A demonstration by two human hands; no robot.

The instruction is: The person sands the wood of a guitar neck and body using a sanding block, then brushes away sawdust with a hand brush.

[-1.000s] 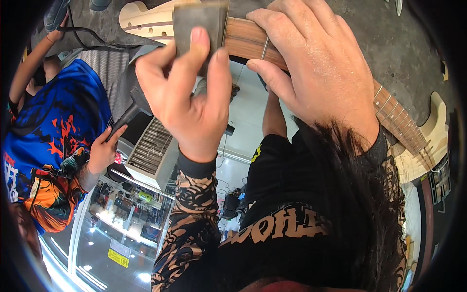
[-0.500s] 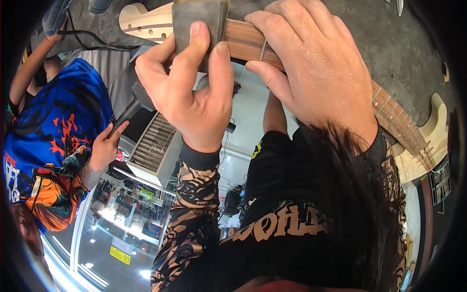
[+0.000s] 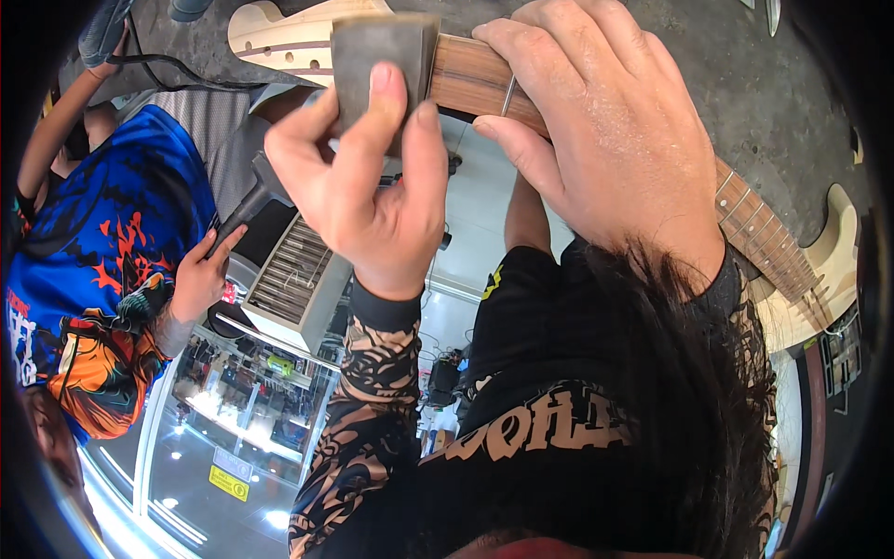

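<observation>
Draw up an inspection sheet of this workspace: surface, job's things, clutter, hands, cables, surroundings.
Surface: gray, mottled; bench top or floor, cannot tell.
Job's things: guitar of pale wood, body at right, headstock at left; gray block over the neck at its headstock end, contact hidden.
Clutter: dark tool at left, a co-worker's hand on its handle.
Hands: left hand grips the block; right hand grasps the neck, thumb at its near edge.
Cables: black cable, upper left.
Surroundings: grille box, glass case.

glare lower left, dark corners
</observation>
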